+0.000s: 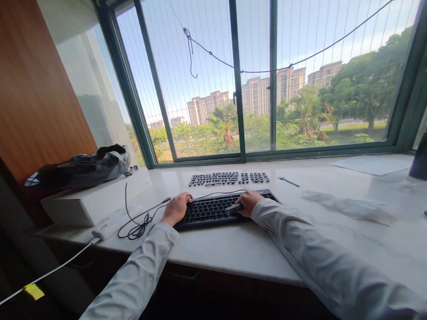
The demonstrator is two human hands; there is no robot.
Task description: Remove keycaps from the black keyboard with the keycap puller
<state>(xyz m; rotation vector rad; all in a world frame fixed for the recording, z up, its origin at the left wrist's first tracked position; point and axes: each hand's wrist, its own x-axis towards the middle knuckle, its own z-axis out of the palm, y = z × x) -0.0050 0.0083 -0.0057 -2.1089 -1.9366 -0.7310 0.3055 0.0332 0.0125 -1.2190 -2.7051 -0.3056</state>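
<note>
Your left hand (176, 208) rests curled on the left end of the black keyboard (221, 209), fingers bent onto its top edge; it steadies the frame and grips nothing loose. Your right hand (249, 202) sits on the right part of the same keyboard, clenched round a small dark tool (233, 208) whose tip points toward 9 o'clock across the key rows.

Keyboard position: on the white tabletop (239, 247), straight ahead of you at 12 o'clock. Its cable (138, 223) runs off toward 9 o'clock and coils there.

Beyond the keyboard, at 12 o'clock and near the window, loose keycaps (229, 179) lie in ordered rows, apart from the keyboard. A blue pen (288, 181) lies at 1 o'clock. A crumpled clear plastic sheet (348, 206) lies at 3 o'clock. A white box (94, 200) with a dark bag (81, 168) on top stands at 10 o'clock.
</note>
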